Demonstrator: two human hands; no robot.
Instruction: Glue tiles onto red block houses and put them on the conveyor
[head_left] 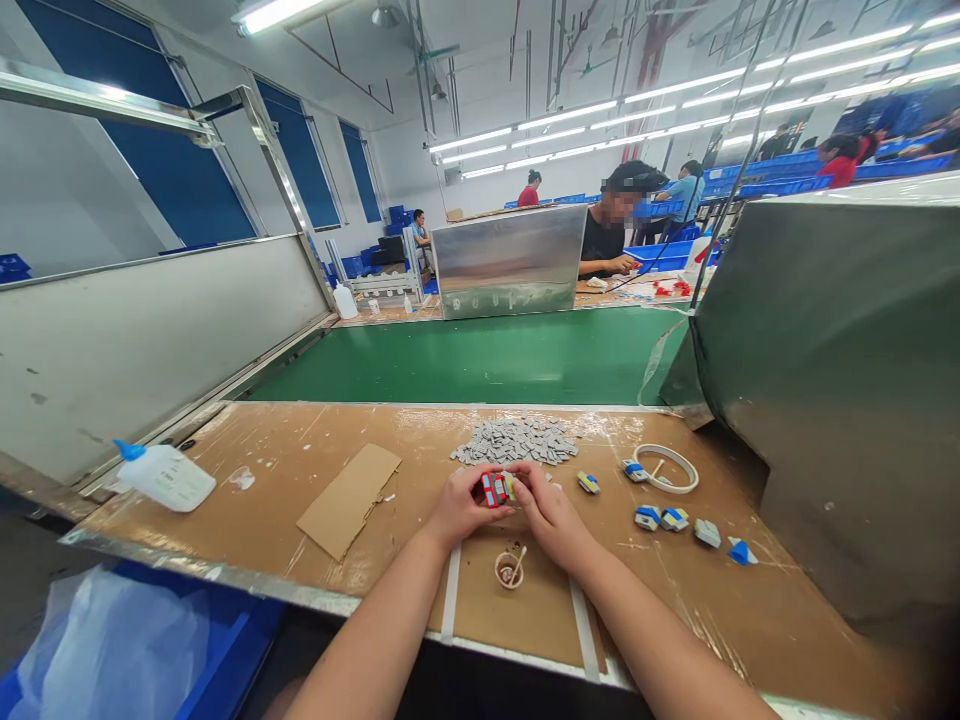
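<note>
Above the near middle of the bench, my left hand (461, 508) is closed around a small multicoloured block (496, 489) with red, blue, grey and yellow parts. The fingers of my right hand (547, 512) press on its right side, covering part of it. Just beyond both hands lies a pile of small flat grey pieces (517, 440). Below the block stands a small cup (509, 570) with a thin stick leaning in it. Right of my right hand sits a small yellow, blue and grey block (589, 483), touched by neither hand.
Several similar blocks (673, 519) and a white ring (686, 470) lie at the right. A cardboard sheet (349, 500) and a blue-capped white bottle (166, 477) lie left. Beyond runs a green belt (480, 355). A metal panel (832, 400) bounds the right. Across, a person (604, 245) works.
</note>
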